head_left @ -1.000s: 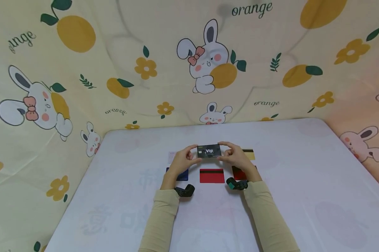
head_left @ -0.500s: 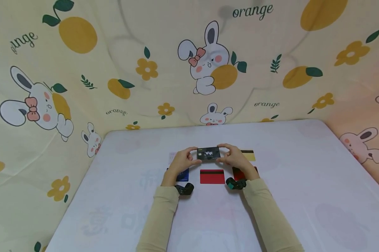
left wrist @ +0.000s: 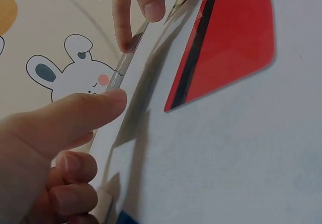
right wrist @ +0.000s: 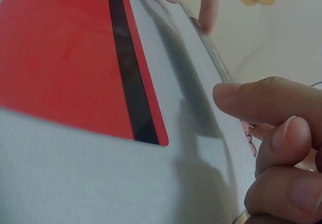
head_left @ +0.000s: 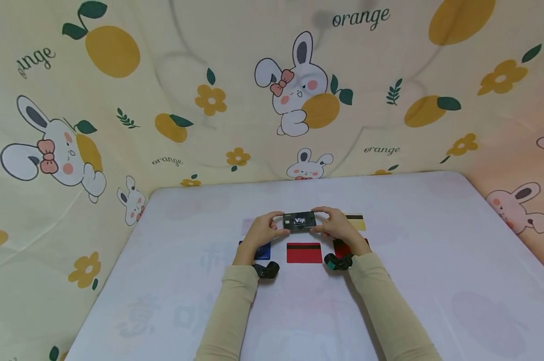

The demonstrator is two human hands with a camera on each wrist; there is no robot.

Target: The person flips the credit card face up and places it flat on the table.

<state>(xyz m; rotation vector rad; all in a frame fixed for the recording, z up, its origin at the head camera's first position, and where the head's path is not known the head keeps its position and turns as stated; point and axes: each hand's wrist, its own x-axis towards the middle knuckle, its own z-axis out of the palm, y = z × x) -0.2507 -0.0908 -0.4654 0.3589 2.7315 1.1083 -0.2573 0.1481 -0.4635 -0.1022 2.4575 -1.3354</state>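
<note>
Black "Vip" card [head_left: 299, 221] hangs above a white bench [head_left: 172, 286], its shadow falling on the surface below, as a person's hands pinch it at opposite ends — left hand [head_left: 259, 231] and right hand [head_left: 341, 225] each setting a finger at the upper edge and a thumb at the lower. Nearer the person lies a red striped card [head_left: 304, 252], between a blue card [head_left: 262, 250] and a dark red card [head_left: 342, 248], both partly covered; a pale pink card [head_left: 246, 225] and a gold striped card [head_left: 357, 222] sit either side. Such a slim grip looks precarious: uneven pressure could let the card slip or tip, hard squeezing could bow it — and a dipping wrist could nudge its neighbours askew.
</note>
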